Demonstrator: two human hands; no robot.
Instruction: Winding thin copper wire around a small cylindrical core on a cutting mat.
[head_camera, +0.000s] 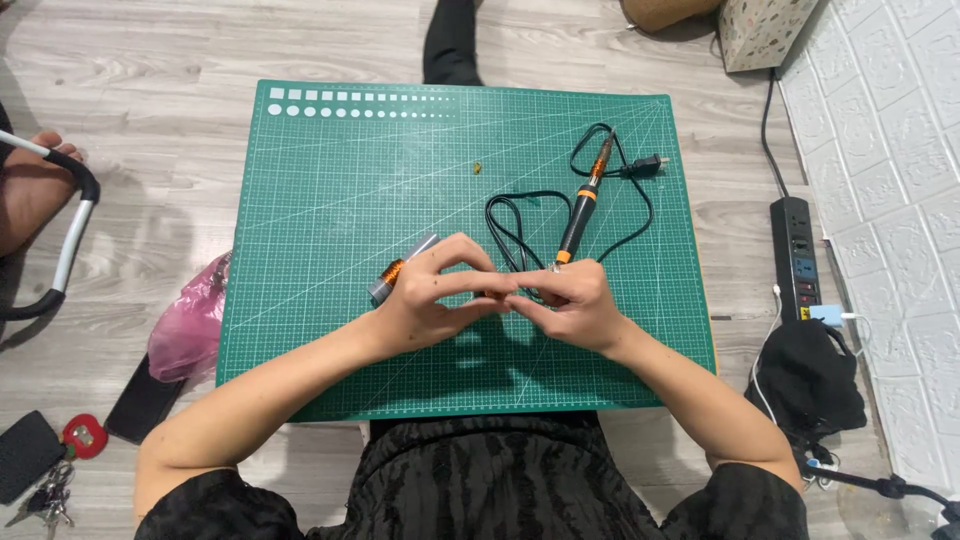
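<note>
Pale wood-plank floor; green gridded cutting mat laid on it. Left hand and right hand meet fingertip to fingertip over the mat's near middle, fingers curled and pinched; what they pinch is too small to tell. Small spool of copper-coloured wire lies just beside the left hand. Black-and-orange soldering iron with black cord rests just beyond the right hand.

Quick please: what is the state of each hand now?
Left hand: fingers pinched toward the right hand, what it holds cannot be told.
Right hand: fingers closed at the same spot, contents hidden.
</note>
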